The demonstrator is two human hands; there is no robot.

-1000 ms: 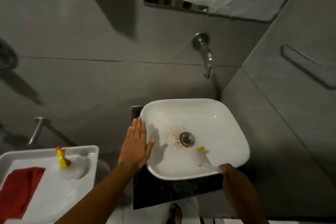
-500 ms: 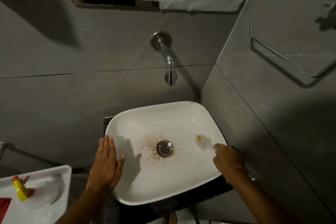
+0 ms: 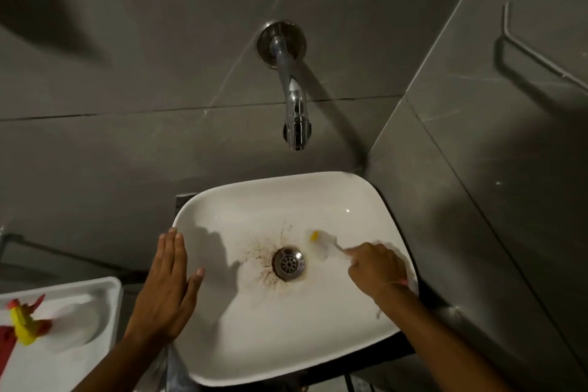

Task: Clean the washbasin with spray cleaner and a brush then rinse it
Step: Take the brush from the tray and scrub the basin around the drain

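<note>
My left hand [image 3: 165, 289] lies flat and open on the left rim of the washbasin [image 3: 254, 340]. My right hand [image 3: 377, 267] is closed around the brush [image 3: 321, 243], whose blurred head sits inside the bowl just right of the stained drain [image 3: 289, 262], below the tap [image 3: 294, 105].

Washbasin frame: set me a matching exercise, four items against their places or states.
Items:
1. left hand
2. brush
3. tap
4. spray bottle

Places or states:
A. on the white tray at far left
B. flat on the washbasin rim
C. on the wall, no water running
D. in the right hand, beside the drain

Pairs: 1-B, 2-D, 3-C, 4-A
</note>
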